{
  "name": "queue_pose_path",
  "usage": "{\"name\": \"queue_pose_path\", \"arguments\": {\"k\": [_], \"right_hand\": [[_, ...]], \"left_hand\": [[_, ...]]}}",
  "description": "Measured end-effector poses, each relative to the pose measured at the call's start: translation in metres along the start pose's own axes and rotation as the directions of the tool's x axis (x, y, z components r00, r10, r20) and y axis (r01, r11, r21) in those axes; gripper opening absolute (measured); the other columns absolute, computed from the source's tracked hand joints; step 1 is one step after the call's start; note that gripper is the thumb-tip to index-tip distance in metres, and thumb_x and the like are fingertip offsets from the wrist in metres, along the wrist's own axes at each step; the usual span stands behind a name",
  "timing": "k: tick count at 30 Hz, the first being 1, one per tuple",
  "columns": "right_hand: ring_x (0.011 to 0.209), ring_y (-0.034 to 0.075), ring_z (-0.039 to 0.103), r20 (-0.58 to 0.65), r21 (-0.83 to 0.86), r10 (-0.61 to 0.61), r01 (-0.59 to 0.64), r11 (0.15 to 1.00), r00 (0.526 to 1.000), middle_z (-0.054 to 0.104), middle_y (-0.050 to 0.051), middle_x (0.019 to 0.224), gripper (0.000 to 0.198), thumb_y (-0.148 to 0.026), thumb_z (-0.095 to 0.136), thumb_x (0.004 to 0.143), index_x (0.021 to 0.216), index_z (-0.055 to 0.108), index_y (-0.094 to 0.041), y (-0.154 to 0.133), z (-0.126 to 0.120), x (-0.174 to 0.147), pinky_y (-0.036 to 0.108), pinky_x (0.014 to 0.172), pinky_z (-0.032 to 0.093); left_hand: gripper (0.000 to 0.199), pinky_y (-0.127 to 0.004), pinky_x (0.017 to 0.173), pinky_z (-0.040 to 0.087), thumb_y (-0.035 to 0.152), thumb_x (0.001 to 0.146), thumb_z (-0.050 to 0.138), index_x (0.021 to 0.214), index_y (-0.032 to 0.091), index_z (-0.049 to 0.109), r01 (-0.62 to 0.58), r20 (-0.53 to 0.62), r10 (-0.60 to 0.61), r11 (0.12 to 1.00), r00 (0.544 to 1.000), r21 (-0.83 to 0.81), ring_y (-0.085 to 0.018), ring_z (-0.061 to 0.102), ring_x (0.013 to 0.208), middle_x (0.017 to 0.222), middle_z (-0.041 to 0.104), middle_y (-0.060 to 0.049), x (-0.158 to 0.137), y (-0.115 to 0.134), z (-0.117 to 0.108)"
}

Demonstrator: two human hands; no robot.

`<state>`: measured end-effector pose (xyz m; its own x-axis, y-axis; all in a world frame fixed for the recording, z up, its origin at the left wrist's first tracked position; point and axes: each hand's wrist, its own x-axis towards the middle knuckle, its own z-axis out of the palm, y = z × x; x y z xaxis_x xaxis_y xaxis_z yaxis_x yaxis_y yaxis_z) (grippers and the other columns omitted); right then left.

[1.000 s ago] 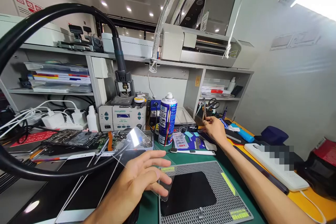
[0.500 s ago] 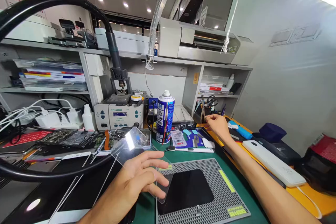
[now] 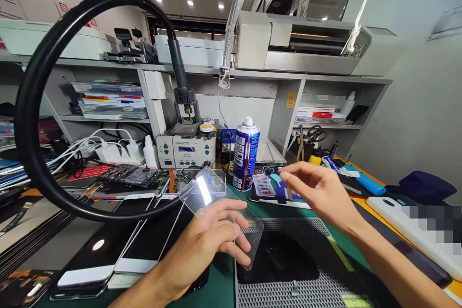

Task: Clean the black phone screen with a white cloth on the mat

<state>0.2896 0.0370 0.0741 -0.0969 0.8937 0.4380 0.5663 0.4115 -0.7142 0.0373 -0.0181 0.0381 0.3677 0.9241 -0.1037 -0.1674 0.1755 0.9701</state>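
My left hand (image 3: 216, 245) holds a clear, thin sheet (image 3: 209, 197) with rounded corners, apparently glass or plastic, tilted above the mat. Its fingers are curled along the sheet, and a bright reflection crosses the upper part. Below it, a black phone-sized panel (image 3: 277, 257) lies on a grey perforated mat (image 3: 325, 236). My right hand (image 3: 314, 187) hovers over a purple packet (image 3: 288, 193) with light-blue tabs, behind the mat. Its thumb and forefinger are pinched together; whatever is between them is too small to make out.
A blue spray can (image 3: 246, 154) stands behind the mat. Left are phone screens (image 3: 104, 240), a thick black hose (image 3: 25, 120) and a rework station (image 3: 187, 149). A tool holder (image 3: 301, 147) with scissors stands back right, near a white device (image 3: 393, 216).
My right hand has come away from the tool holder towards me, over the packet. The view has turned left. My left hand still holds the clear sheet.
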Motion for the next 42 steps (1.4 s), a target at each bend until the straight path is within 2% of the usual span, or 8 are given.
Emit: {"name": "queue_pose_path", "arguments": {"k": [2,6,12,20,26,32,38,42], "right_hand": [[0.076,0.020,0.063,0.204,0.006,-0.083,0.083,0.997,0.976,0.069,0.002,0.088,0.036,-0.055,0.068,0.087,0.107,0.072,-0.024,-0.015,0.010,-0.019,0.029,0.064,0.052],[0.111,0.027,0.059,0.409,-0.066,-0.207,0.256,0.965,0.889,0.056,0.008,0.127,0.083,-0.053,0.086,0.068,0.139,0.052,-0.027,-0.024,0.029,-0.045,0.036,0.091,0.055],[0.124,0.028,0.057,0.362,-0.089,-0.239,0.289,0.953,0.901,0.056,0.010,0.136,0.065,-0.037,0.074,0.084,0.143,0.048,-0.027,-0.010,0.039,-0.055,0.036,0.099,0.054],[0.130,0.028,0.054,0.421,0.021,-0.085,0.084,0.996,0.903,0.060,-0.002,0.139,0.056,-0.052,0.082,0.079,0.131,0.063,-0.043,0.021,-0.014,-0.035,0.037,0.108,0.049],[0.141,0.033,0.043,0.494,0.016,-0.033,0.029,0.999,0.869,0.057,-0.001,0.145,0.040,-0.050,0.085,0.076,0.115,0.074,-0.045,0.052,-0.045,-0.033,0.046,0.114,0.040],[0.129,0.034,0.056,0.542,-0.007,-0.003,0.008,1.000,0.840,0.059,0.004,0.140,0.024,-0.052,0.082,0.078,0.097,0.081,-0.038,0.057,-0.044,-0.044,0.050,0.111,0.042],[0.123,0.035,0.062,0.536,-0.134,0.024,0.057,0.989,0.844,0.063,0.004,0.137,0.022,-0.050,0.081,0.078,0.097,0.082,-0.039,0.067,-0.050,-0.054,0.047,0.103,0.053],[0.124,0.034,0.061,0.543,-0.222,0.037,0.101,0.970,0.839,0.062,0.003,0.139,0.036,-0.052,0.081,0.078,0.112,0.077,-0.042,0.068,-0.052,-0.057,0.048,0.103,0.053]], "left_hand": [[0.038,-0.046,0.080,0.059,0.021,0.087,0.065,0.123,0.014,0.056,-0.017,-0.004,0.017,0.999,1.000,-0.038,-0.023,0.070,0.076,0.101,0.060,-0.006,0.000,0.001,0.003],[0.035,-0.044,0.077,0.060,0.021,0.085,0.068,0.118,0.013,0.059,-0.064,-0.029,0.062,0.994,0.998,-0.087,-0.023,0.066,0.083,0.102,0.059,-0.008,0.001,0.000,0.010],[0.041,-0.046,0.085,0.057,0.025,0.088,0.069,0.126,0.016,0.057,-0.097,-0.006,0.097,0.991,0.995,-0.093,-0.024,0.066,0.089,0.109,0.060,-0.010,0.001,-0.005,0.010],[0.042,-0.049,0.087,0.053,0.029,0.093,0.058,0.133,0.018,0.058,-0.274,-0.046,0.270,0.945,0.962,-0.179,-0.033,0.061,0.108,0.125,0.060,-0.016,0.000,0.000,-0.007],[0.045,-0.050,0.096,0.049,0.031,0.092,0.062,0.135,0.021,0.057,-0.272,0.008,0.273,0.962,0.962,-0.013,-0.035,0.058,0.117,0.132,0.060,-0.015,0.001,0.000,-0.018],[0.052,-0.050,0.102,0.045,0.024,0.087,0.061,0.139,0.022,0.054,-0.208,0.081,0.193,0.945,0.978,0.251,-0.033,0.058,0.117,0.132,0.061,-0.013,-0.001,-0.003,-0.024],[0.038,-0.044,0.104,0.046,0.024,0.094,0.054,0.132,0.026,0.059,-0.179,-0.033,0.240,0.802,0.970,0.570,-0.028,0.060,0.117,0.129,0.064,-0.009,0.000,-0.002,-0.025],[0.045,-0.043,0.110,0.043,0.022,0.091,0.058,0.135,0.033,0.057,-0.210,0.021,0.315,0.583,0.949,0.785,-0.030,0.055,0.127,0.137,0.060,-0.005,-0.006,-0.003,-0.027]]}}
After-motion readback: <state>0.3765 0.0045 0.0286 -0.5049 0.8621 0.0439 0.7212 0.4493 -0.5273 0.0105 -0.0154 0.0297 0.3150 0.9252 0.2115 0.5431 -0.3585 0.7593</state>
